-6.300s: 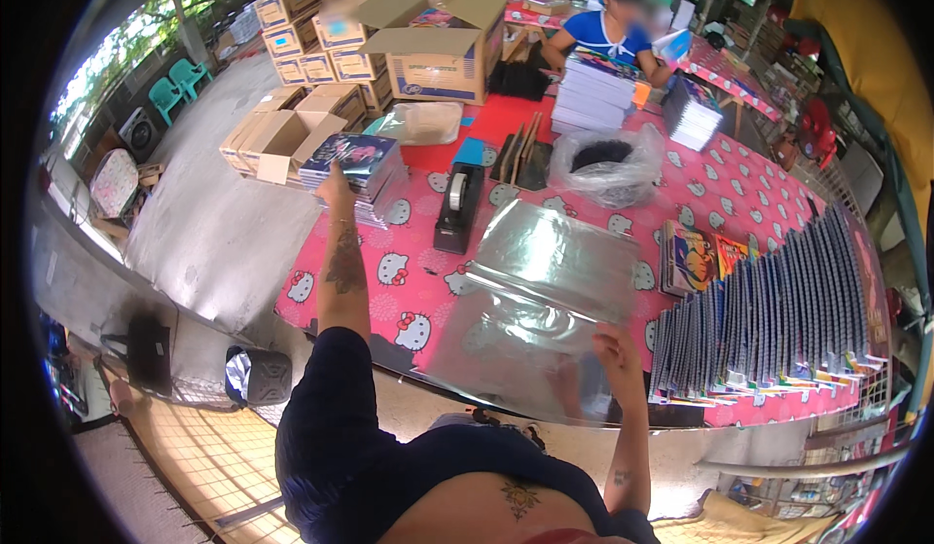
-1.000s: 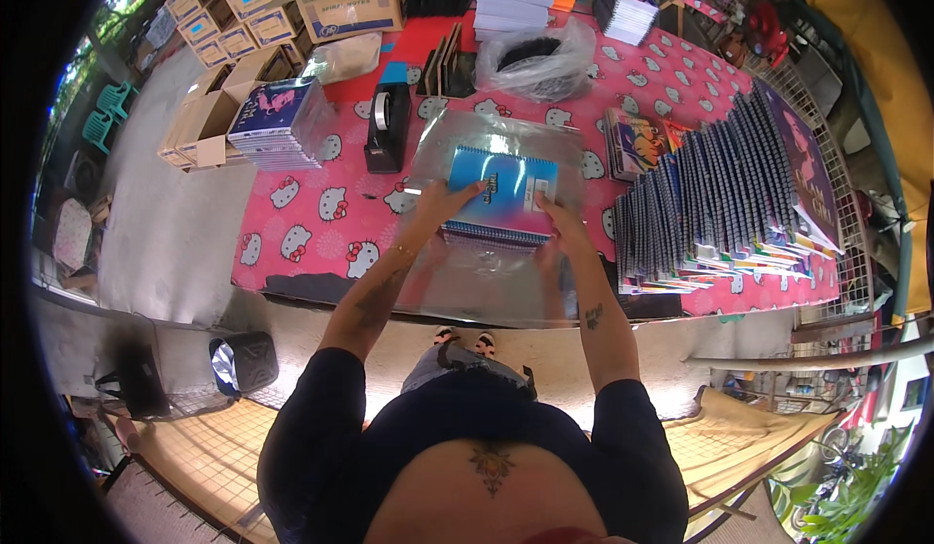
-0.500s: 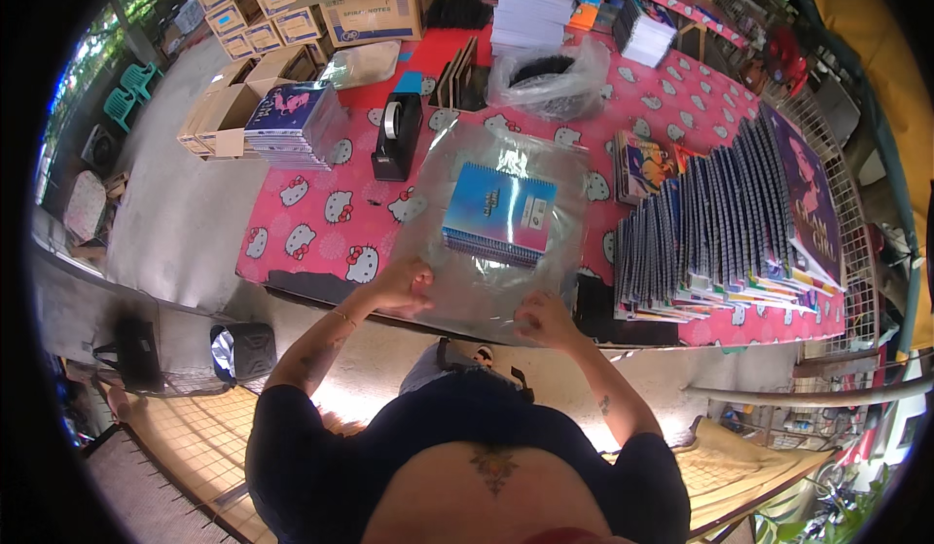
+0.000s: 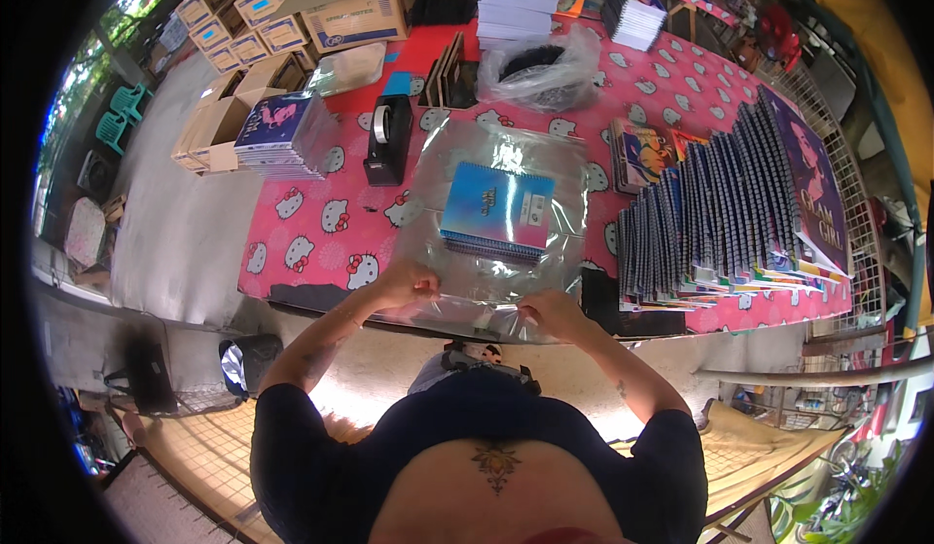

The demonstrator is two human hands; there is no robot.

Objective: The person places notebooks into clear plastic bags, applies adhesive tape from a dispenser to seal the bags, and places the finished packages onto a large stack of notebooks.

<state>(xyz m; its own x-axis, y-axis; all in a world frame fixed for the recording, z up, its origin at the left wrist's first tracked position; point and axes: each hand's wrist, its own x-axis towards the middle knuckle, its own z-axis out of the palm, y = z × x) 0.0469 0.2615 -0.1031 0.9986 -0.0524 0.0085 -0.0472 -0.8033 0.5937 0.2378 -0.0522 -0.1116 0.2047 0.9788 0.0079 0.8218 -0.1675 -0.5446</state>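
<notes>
A small stack of blue-and-pink spiral notebooks (image 4: 496, 205) lies on a clear plastic sheet (image 4: 564, 164) spread over the table. At the sheet's near left corner, my left hand (image 4: 407, 286) is closed with its fingers curled on the plastic. My right hand (image 4: 555, 314) pinches the near edge of the same sheet, right of centre. Between my hands the near edge is wrinkled and slightly raised. Both hands are nearer to me than the notebooks and do not touch them. Left of the sheet's far part stands a black tape dispenser (image 4: 389, 145).
Many spiral notebooks (image 4: 725, 203) lean in a row at the right. A plastic-wrapped notebook stack (image 4: 282, 126) stands left, beside cardboard boxes (image 4: 355, 9). Farther back are a plastic bag with a dark roll (image 4: 540, 72) and a white paper stack (image 4: 516, 9). Pink patterned cloth (image 4: 292, 213) covers the table.
My right hand has shifted slightly and turned inward along the sheet's near edge. My left hand has moved slightly right. The view has shifted a little; the notebook stack stays on the sheet.
</notes>
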